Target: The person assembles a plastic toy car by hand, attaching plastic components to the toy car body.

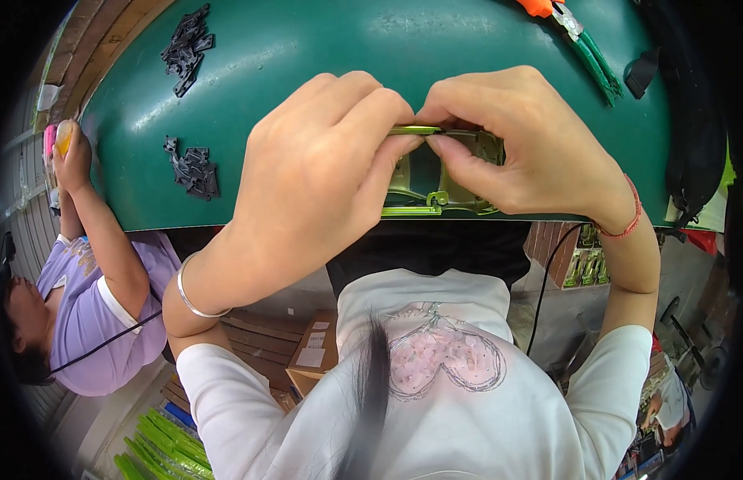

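Observation:
Over the near edge of the green table, a shiny lime-green plastic frame with openings [435, 200] is held between my two hands. My left hand [315, 156] is closed, thumb and forefinger pinching the frame's far rim. Close beside it my right hand [535, 140] also pinches that rim, the fingertips of both hands nearly meeting. A bit of dark material shows at the rim between the fingertips; what it is cannot be made out. My fingers hide parts of the frame's far side.
Small black plastic pieces lie in two piles, a far one [187, 48] and a nearer one [194, 170], on the green table [299, 40]. Orange-and-green cutters [583, 52] lie far right. Beside the table at left sits another person [107, 312]. A cardboard box [314, 348] stands below.

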The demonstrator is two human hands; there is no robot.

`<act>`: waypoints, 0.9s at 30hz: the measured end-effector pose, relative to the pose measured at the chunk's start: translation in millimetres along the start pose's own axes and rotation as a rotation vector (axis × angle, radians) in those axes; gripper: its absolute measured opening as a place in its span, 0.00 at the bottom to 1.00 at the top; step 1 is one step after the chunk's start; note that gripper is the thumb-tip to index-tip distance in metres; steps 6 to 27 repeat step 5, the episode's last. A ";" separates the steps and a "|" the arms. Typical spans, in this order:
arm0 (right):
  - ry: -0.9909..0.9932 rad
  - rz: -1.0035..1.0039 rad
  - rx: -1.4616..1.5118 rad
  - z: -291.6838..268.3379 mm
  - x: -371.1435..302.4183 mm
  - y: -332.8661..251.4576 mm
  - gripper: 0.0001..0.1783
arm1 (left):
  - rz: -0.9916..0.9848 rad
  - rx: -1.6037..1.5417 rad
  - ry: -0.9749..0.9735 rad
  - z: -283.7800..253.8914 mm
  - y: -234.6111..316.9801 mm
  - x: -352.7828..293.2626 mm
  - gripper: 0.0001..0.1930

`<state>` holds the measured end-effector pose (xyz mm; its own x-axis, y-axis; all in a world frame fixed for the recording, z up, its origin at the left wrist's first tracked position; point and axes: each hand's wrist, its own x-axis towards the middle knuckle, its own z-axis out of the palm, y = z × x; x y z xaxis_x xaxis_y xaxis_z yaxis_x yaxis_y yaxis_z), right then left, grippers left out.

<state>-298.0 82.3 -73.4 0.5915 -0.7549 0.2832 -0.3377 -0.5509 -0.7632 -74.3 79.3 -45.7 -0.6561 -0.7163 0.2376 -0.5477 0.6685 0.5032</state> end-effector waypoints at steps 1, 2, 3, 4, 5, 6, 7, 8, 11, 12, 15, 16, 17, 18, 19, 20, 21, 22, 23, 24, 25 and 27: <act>0.028 -0.047 -0.039 1.5 0.7 -0.2 0.08 | 0.020 0.034 -0.001 -0.6 -0.7 0.0 0.09; 0.027 -0.046 -0.039 2.1 1.5 -1.3 0.08 | 0.041 0.069 -0.002 -1.4 -1.3 0.1 0.10; 0.022 -0.047 -0.065 3.2 1.9 -2.6 0.09 | 0.039 0.067 -0.001 -1.3 -1.8 -0.4 0.10; 0.017 -0.049 -0.091 4.2 2.2 -4.3 0.11 | 0.041 0.096 -0.011 -1.4 -2.0 -1.0 0.10; 0.014 -0.048 -0.091 4.7 3.6 -3.9 0.11 | 0.043 0.125 -0.022 -1.6 -1.9 -1.6 0.11; 0.014 -0.048 -0.091 4.7 3.6 -3.9 0.11 | 0.043 0.125 -0.022 -1.6 -1.9 -1.6 0.11; 0.014 -0.048 -0.091 4.7 3.6 -3.9 0.11 | 0.043 0.125 -0.022 -1.6 -1.9 -1.6 0.11; 0.014 -0.048 -0.091 4.7 3.6 -3.9 0.11 | 0.043 0.125 -0.022 -1.6 -1.9 -1.6 0.11; 0.014 -0.048 -0.091 4.7 3.6 -3.9 0.11 | 0.043 0.125 -0.022 -1.6 -1.9 -1.6 0.11; 0.014 -0.048 -0.091 4.7 3.6 -3.9 0.11 | 0.043 0.125 -0.022 -1.6 -1.9 -1.6 0.11; 0.014 -0.048 -0.091 4.7 3.6 -3.9 0.11 | 0.043 0.125 -0.022 -1.6 -1.9 -1.6 0.11; 0.014 -0.048 -0.091 4.7 3.6 -3.9 0.11 | 0.043 0.125 -0.022 -1.6 -1.9 -1.6 0.11; 0.014 -0.048 -0.091 4.7 3.6 -3.9 0.11 | 0.043 0.125 -0.022 -1.6 -1.9 -1.6 0.11; 0.014 -0.048 -0.091 4.7 3.6 -3.9 0.11 | 0.043 0.125 -0.022 -1.6 -1.9 -1.6 0.11; 0.014 -0.048 -0.091 4.7 3.6 -3.9 0.11 | 0.043 0.125 -0.022 -1.6 -1.9 -1.6 0.11; 0.014 -0.048 -0.091 4.7 3.6 -3.9 0.11 | 0.043 0.125 -0.022 -1.6 -1.9 -1.6 0.11; 0.014 -0.048 -0.091 4.7 3.6 -3.9 0.11 | 0.043 0.125 -0.022 -1.6 -1.9 -1.6 0.11; 0.014 -0.048 -0.091 4.7 3.6 -3.9 0.11 | 0.043 0.125 -0.022 -1.6 -1.9 -1.6 0.11; 0.014 -0.048 -0.091 4.7 3.6 -3.9 0.11 | 0.043 0.125 -0.022 -1.6 -1.9 -1.6 0.11; 0.014 -0.048 -0.091 4.7 3.6 -3.9 0.11 | 0.043 0.125 -0.022 -1.6 -1.9 -1.6 0.11; 0.014 -0.048 -0.091 4.7 3.6 -3.9 0.11 | 0.043 0.125 -0.022 -1.6 -1.9 -1.6 0.11; 0.014 -0.048 -0.091 4.7 3.6 -3.9 0.11 | 0.043 0.125 -0.022 -1.6 -1.9 -1.6 0.11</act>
